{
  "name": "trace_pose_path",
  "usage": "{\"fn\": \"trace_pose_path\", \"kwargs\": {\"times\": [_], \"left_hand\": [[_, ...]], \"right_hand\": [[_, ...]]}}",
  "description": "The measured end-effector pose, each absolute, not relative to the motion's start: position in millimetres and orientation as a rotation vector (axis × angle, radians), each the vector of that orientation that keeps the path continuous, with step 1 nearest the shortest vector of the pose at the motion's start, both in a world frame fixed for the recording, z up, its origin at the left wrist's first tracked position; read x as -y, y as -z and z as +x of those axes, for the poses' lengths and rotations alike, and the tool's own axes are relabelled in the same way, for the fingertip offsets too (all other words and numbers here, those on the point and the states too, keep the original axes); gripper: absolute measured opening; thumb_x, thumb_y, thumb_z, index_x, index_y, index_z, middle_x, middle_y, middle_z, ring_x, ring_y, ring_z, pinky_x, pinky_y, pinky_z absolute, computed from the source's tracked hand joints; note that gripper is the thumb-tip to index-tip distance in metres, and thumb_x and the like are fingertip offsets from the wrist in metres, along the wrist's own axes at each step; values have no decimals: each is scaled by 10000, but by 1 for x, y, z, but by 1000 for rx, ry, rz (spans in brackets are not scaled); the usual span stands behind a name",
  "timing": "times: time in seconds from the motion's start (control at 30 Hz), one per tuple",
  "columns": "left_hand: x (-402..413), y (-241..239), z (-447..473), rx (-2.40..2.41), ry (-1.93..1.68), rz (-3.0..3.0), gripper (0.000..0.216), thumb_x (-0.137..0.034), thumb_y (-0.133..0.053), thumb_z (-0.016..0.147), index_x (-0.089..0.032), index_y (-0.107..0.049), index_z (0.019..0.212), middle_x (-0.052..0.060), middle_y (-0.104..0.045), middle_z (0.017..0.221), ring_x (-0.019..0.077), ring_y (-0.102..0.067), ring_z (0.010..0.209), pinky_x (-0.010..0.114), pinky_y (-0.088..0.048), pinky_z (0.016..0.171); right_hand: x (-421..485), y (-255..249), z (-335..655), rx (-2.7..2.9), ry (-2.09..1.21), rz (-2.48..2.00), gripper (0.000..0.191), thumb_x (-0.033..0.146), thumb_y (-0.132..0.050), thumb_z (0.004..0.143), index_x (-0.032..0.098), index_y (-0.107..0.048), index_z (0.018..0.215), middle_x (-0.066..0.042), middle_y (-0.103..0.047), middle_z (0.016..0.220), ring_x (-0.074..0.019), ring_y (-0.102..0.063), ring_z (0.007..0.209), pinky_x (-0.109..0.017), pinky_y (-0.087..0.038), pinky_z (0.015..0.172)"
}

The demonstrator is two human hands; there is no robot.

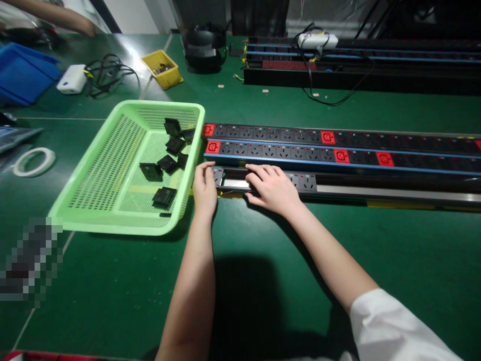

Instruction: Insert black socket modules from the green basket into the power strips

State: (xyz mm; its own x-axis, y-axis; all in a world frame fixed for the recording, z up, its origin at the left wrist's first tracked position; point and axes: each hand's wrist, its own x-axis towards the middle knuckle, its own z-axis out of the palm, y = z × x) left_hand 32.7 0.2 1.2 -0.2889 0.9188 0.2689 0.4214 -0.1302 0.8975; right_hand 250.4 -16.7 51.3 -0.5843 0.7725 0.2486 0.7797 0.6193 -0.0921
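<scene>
My left hand (206,190) is at the left end of a long black power strip housing (394,194), fingers closed around a black socket module (217,175) seated there. My right hand (273,188) lies over the same strip, thumb at the near edge and fingers across the far side, closed on it. Between the hands a stretch of pale metal channel (236,184) shows. Right of my right hand, more socket modules (306,182) sit in the channel; what lies under the palm is hidden. A green basket (93,175) with several loose black socket modules (151,171) stands at the left.
Two filled strips (285,151) with red outlets lie just behind. Further back are a yellow bin (165,75), a black round object (205,50), more strips (361,80) and cables. A blue bin (26,75) and tape roll (33,162) are left. Another person's arm (71,17) shows top left.
</scene>
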Motion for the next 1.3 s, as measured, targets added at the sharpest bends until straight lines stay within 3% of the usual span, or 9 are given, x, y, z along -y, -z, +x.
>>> {"fn": "trace_pose_path", "kwargs": {"times": [0.2, 0.4, 0.63, 0.9, 1.1, 1.2, 1.3], "left_hand": [[4, 1, 37, -1769, -1382, 1449, 316, -388, -424, 1017, -208, -617, 1189, 87, -657, 1180, 189, -624, 1096, 304, -466, 994], [9, 2, 39, -1690, -1312, 1573, 477, -438, -367, 1034, -167, -644, 1312, 136, -606, 1354, 205, -555, 1310, 344, -382, 1164], [10, 4, 33, -1633, -1225, 1554, 554, -503, -549, 958, -178, -599, 1404, 134, -583, 1456, 259, -529, 1373, 424, -370, 1199], [10, 2, 31, -1578, -1213, 1517, 621, -518, -611, 918, -189, -566, 1442, 132, -552, 1494, 278, -509, 1400, 452, -349, 1213], [10, 4, 38, -1486, -1169, 1674, 579, -468, -567, 944, -221, -513, 1465, 128, -463, 1568, 270, -405, 1477, 460, -275, 1246], [10, 6, 45, -1536, -1212, 1740, 512, -436, -544, 948, -205, -506, 1403, 153, -488, 1504, 262, -448, 1418, 451, -321, 1203], [10, 8, 46, -1667, -1295, 1666, 427, -467, -637, 875, -192, -503, 1173, 111, -557, 1216, 213, -571, 1107, 374, -463, 994]], "right_hand": [[16, -51, 251, 2521, -73, -1271, 322, 373, -624, 911, 214, -612, 1191, -93, -571, 1469, -304, -528, 1225, -445, -395, 1005], [15, -52, 251, 2479, -171, -1271, 483, 363, -637, 896, 190, -553, 1340, -111, -568, 1473, -305, -531, 1240, -441, -385, 1018], [12, -53, 251, 2422, -246, -1297, 646, 362, -683, 844, 143, -482, 1417, -138, -621, 1393, -323, -550, 1221, -443, -401, 981], [8, -58, 249, 2297, -425, -1348, 562, 304, -761, 740, 221, -580, 1266, -65, -701, 1237, -296, -605, 1112, -412, -442, 924], [6, -60, 248, 2281, -448, -1366, 566, 297, -772, 732, 237, -581, 1262, -55, -706, 1196, -293, -610, 1083, -399, -441, 886], [6, -60, 248, 2294, -440, -1369, 578, 298, -773, 735, 236, -577, 1275, -53, -701, 1207, -290, -607, 1085, -395, -434, 878], [7, -59, 249, 2302, -420, -1369, 595, 304, -771, 740, 229, -567, 1294, -55, -691, 1236, -287, -599, 1101, -393, -426, 886]]}}
